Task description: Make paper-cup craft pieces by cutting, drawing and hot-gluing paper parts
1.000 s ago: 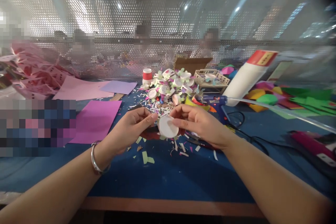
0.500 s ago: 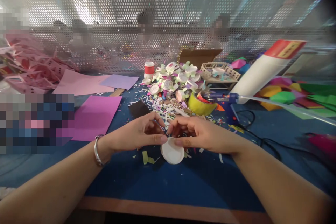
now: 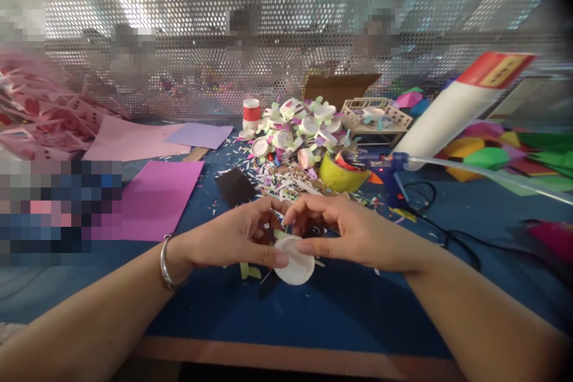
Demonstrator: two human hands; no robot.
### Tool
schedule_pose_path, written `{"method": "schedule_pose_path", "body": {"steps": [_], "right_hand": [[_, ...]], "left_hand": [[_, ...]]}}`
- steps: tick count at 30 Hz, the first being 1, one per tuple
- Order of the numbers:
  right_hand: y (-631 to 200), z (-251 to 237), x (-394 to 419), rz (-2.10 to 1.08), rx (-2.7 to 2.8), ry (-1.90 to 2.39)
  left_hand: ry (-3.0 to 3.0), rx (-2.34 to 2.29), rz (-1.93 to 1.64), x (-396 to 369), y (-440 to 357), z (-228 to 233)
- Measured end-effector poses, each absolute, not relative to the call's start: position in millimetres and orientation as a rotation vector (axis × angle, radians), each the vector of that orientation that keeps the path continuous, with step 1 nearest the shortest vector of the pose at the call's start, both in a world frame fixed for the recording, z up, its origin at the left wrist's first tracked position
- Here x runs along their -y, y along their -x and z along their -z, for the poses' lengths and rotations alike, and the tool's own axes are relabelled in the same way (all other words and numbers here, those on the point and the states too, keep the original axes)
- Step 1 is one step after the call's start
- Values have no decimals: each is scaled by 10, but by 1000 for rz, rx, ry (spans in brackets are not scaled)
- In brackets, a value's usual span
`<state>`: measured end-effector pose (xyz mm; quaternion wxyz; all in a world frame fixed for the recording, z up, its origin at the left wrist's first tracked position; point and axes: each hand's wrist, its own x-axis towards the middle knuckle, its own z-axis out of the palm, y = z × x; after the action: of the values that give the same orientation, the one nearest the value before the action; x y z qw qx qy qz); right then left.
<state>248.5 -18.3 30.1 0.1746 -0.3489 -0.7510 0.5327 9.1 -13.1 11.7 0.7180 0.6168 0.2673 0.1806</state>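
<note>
Between my two hands, low over the blue table (image 3: pixel 215 310), is a small round white paper piece with a raised rim (image 3: pixel 295 265), like a shallow cup base. My left hand (image 3: pixel 253 233) pinches its left edge, thumb on the near face and fingers curled behind. On the upper right edge, my right hand (image 3: pixel 335 230) grips with its thumb on the face and fingers bent behind. A pale green paper strip (image 3: pixel 281 233) shows at the piece's upper edge, by the fingertips. More green scraps (image 3: pixel 249 271) lie just left of it. The far side of the piece is hidden.
Ahead lies a heap of white cup pieces with green paper tabs (image 3: pixel 304 125), amid paper scraps. A blue glue gun (image 3: pixel 387 170) rests by a yellow bowl (image 3: pixel 342 176), its cable on the right. Magenta paper (image 3: pixel 163 200) lies left; a white tube (image 3: pixel 441 113) leans right.
My left thumb has slid slightly lower on the white piece's face, and the pale green strip at its upper edge now shows more. The view has shifted a little.
</note>
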Motion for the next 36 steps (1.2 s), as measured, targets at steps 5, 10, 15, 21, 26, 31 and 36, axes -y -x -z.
{"method": "schedule_pose_path", "body": {"steps": [5, 10, 15, 21, 26, 31, 36], "right_hand": [[-2508, -291, 173, -1451, 2158, 1063], [-2533, -256, 144, -1553, 2027, 1074], [-2536, -224, 121, -1649, 2022, 1063], [-2499, -188, 104, -1643, 2104, 1087], [-2469, -181, 114, -1575, 2123, 1109], [-2458, -156, 145, -1646, 1972, 1060], [-2459, -122, 163, -1753, 1841, 936]], "left_hand": [[-1382, -628, -496, 133, -93, -92], [-1404, -719, -561, 170, -79, -83], [-1418, -770, -482, 204, -60, -69], [-1525, -873, -357, 213, -60, -37], [-1585, -923, -359, 236, -72, -27], [-1428, -923, -382, 205, -87, -88], [-1353, -903, -439, 188, -82, -129]]}}
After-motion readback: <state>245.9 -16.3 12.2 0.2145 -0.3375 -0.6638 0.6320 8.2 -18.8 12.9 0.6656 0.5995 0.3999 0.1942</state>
